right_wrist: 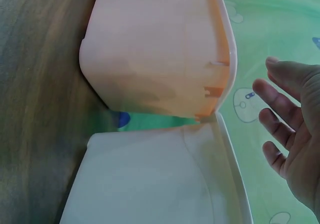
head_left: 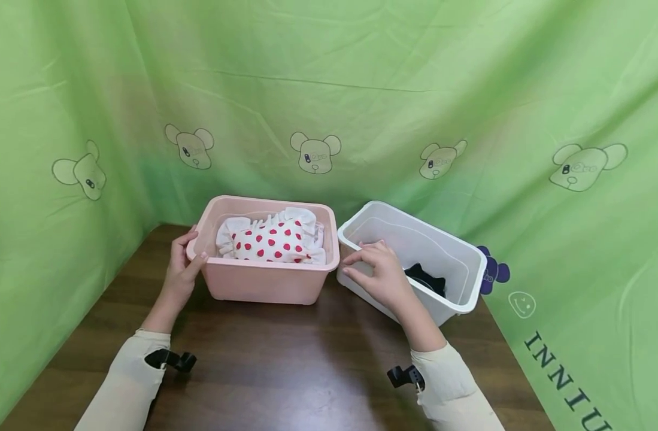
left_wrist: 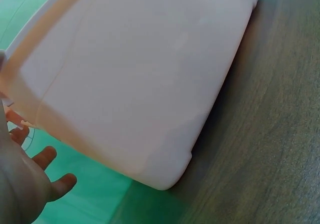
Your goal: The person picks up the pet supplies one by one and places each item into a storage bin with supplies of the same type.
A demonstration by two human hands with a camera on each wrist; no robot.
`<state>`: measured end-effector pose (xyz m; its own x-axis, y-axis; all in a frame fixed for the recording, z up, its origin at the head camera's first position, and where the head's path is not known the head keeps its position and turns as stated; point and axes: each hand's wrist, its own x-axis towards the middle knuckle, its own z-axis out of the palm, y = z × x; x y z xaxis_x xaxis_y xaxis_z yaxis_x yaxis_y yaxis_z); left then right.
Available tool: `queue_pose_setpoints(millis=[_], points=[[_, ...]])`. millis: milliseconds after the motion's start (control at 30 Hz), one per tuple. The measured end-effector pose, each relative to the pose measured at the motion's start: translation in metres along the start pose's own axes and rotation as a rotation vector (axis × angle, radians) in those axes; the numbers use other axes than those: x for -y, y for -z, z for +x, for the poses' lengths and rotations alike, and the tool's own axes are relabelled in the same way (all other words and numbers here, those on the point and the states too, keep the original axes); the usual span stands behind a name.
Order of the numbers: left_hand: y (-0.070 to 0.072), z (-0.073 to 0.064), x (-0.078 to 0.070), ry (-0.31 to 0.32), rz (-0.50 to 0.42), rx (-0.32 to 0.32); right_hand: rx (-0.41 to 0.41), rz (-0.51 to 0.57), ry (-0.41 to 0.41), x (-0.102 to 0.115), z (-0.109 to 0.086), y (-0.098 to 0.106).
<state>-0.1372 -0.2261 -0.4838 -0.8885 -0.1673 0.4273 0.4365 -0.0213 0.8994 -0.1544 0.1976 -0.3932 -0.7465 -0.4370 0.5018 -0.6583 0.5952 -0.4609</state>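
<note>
My left hand (head_left: 180, 266) holds the left front corner of a pink storage bin (head_left: 264, 284), thumb at the front rim and fingers at the side rim. In the left wrist view, a couple of its fingers (left_wrist: 62, 186) stick out free of the wall. Inside the bin lies a bundled white cloth item (head_left: 272, 239) with red spots and ruffled edges. My right hand (head_left: 379, 272) hovers over the near left rim of a white storage bin (head_left: 431, 230), fingers loosely bent and holding nothing. A black item (head_left: 427, 278) with a jagged edge lies in that bin, partly hidden.
Both bins stand side by side on a dark wooden table (head_left: 285, 359), their near corners almost touching. Green printed fabric (head_left: 329, 72) hangs behind and along both sides. A purple printed figure (head_left: 494, 272) shows beyond the white bin's right end.
</note>
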Motion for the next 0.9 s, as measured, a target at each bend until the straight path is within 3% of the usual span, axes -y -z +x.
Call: queue_pose_setpoints(millis=[367, 667, 900], points=[[0.002, 0.0, -0.006, 0.052, 0.056, -0.006, -0.07, -0.005, 0.052, -0.007, -0.022, 0.0], [0.004, -0.001, -0.006, 0.063, 0.059, -0.011, -0.049, -0.004, -0.006, -0.01, -0.041, -0.002], [0.005, -0.004, -0.011, 0.112, 0.185, -0.023, -0.057, -0.035, 0.011, -0.016, -0.056, -0.003]])
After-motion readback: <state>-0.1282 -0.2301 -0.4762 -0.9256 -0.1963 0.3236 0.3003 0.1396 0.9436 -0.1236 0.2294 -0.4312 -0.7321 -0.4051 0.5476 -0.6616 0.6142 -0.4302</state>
